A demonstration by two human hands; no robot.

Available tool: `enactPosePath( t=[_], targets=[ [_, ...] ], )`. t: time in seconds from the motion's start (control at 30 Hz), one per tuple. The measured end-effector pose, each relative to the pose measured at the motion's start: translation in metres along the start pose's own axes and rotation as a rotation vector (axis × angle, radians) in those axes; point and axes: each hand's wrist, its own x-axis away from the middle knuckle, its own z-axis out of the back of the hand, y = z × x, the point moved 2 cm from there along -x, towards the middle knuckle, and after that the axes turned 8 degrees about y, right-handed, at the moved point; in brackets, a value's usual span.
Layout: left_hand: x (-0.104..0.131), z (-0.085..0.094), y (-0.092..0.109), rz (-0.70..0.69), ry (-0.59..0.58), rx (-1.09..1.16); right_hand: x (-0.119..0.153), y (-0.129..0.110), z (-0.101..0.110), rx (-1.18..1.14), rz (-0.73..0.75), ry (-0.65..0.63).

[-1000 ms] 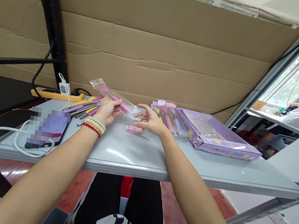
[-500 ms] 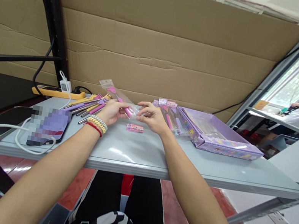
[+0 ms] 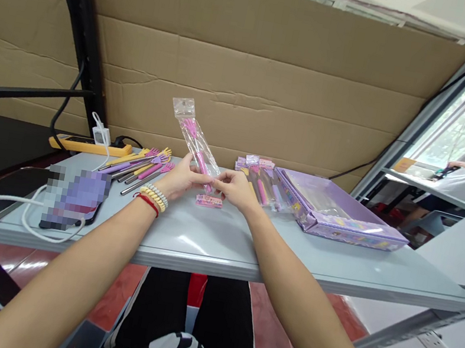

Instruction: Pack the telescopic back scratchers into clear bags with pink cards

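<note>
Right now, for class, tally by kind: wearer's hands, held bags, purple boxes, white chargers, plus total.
Left hand and right hand: 2
Held bag: 1
Purple box: 1
White charger: 1
Total: 5

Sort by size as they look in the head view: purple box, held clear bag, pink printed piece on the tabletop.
1. Purple box
2. Held clear bag
3. Pink printed piece, clearly smallest

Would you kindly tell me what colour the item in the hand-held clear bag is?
The bagged item is pink, as the head view shows best.
</note>
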Motion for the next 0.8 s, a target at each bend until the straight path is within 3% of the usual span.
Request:
enactPosePath(
  t=[0.2,0.4,0.5,0.6,0.67,0.73,0.8],
  targets=[
    [-0.004,0.001,-0.011,0.222,0.006,-0.01,0.002,-0.001,-0.004,-0.037,-0.237,-0.021],
    [-0.005,0.001,-0.012,0.207,-0.047,0.022,0.004,-0.001,-0.005,-0.062,-0.324,-0.031],
    [-0.005,0.003,-0.006,0.167,-0.004,0.045,0.002,-0.001,-0.003,-0.126,-0.281,-0.05],
    [-0.007,0.009,0.0,0.087,0.076,0.054,-0.003,0.003,0.008,-0.198,-0.174,0.064],
    [-0.009,0.014,0.001,0.07,0.126,0.03,-0.006,0.008,0.017,-0.067,-0.063,0.126],
    [-0.011,0.017,0.0,0.086,0.155,-0.008,-0.008,0.015,0.02,0.191,0.024,0.04],
    [-0.011,0.018,-0.001,0.109,0.184,-0.034,-0.008,0.023,0.019,0.42,0.044,-0.141]
  ],
)
